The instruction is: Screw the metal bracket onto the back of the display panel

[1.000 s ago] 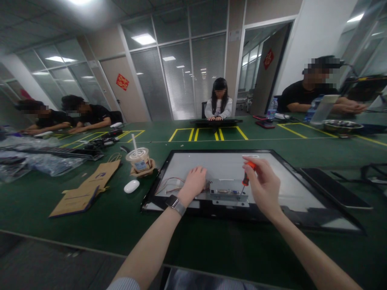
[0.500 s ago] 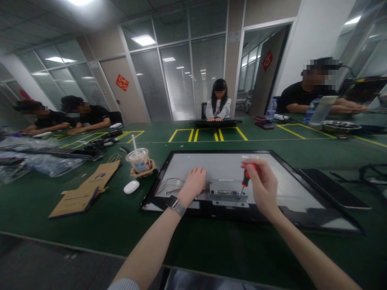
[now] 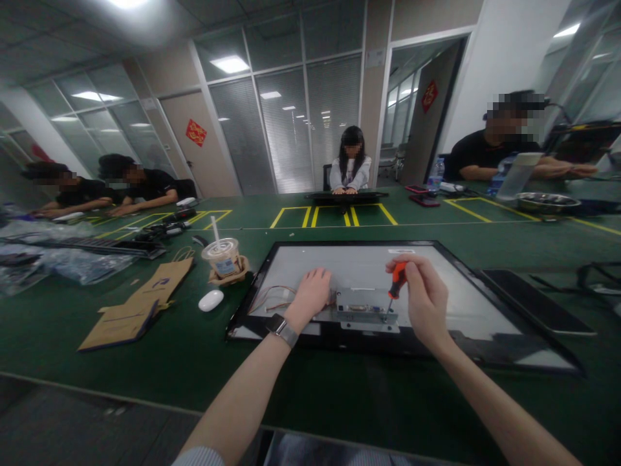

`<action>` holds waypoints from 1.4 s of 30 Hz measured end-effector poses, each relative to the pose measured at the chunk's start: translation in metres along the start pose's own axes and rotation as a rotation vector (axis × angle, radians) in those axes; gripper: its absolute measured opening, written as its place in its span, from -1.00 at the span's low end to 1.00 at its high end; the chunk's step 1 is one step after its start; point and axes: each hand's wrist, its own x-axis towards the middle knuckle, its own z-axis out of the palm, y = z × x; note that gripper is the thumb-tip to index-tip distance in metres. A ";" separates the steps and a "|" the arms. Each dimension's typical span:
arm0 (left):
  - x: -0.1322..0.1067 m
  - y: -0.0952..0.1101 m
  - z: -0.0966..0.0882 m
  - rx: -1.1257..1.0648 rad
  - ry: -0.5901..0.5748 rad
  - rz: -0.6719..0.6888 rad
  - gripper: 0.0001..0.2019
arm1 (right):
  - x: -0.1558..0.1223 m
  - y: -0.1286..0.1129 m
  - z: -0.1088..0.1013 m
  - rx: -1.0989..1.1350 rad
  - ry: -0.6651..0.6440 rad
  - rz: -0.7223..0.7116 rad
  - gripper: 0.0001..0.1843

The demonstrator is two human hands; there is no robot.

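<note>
A flat monitor panel [image 3: 456, 285] with a black frame lies back-up before me. On its near part sits a metal bracket [image 3: 356, 299] with connector ports along the front. My right hand [image 3: 424, 294] pinches the handle of a red and black screwdriver [image 3: 398, 279]; its shaft points down to the right end of the bracket, the tip seeming to touch it. My left hand [image 3: 314, 291], with a watch [image 3: 278, 325] on the wrist, rests open on the panel, fingers forward, just left of the bracket. Thin wires [image 3: 272, 294] lie beside it.
Left of the panel stand a drink cup [image 3: 223, 259], a white mouse [image 3: 211, 300] and a paper bag [image 3: 140, 301]. A dark flat slab [image 3: 533, 301] lies at the right. Across the green table [image 3: 320, 401] several people sit, one with hands on another panel [image 3: 347, 198].
My right hand's fingers have shifted slightly around the screwdriver, and its handle leans a little more to the right. My left hand and the panel stay in place.
</note>
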 end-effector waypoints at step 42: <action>0.004 -0.003 0.008 0.003 0.022 0.003 -0.64 | -0.002 -0.001 0.000 -0.018 -0.040 -0.026 -0.89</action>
